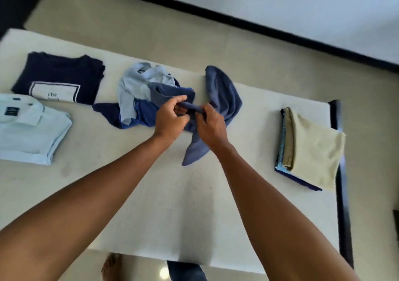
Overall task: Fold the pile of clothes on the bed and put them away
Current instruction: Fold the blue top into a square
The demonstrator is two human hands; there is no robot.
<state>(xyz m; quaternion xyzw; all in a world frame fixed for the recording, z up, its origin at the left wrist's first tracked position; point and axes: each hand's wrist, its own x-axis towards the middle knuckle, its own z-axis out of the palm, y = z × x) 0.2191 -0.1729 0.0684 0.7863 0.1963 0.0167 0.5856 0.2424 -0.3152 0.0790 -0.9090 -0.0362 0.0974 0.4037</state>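
A slate-blue garment (224, 94) lies twisted across the middle of the white mattress (172, 205). Both hands hold a bunched edge of it: my left hand (170, 118) pinches the cloth from the left and my right hand (210, 125) grips it from the right, the two almost touching. One end of the garment trails down toward me, the other arcs away to the far side. Just left of the hands sits a loose pile (140, 94) of unfolded light-blue and dark-blue clothes.
A folded navy T-shirt (58, 75) with a white print and a folded pale-blue collared shirt (30, 133) lie at the left. A folded stack topped by beige cloth (313, 149) sits near the bed's dark right edge (341, 172). Tiled floor surrounds the bed.
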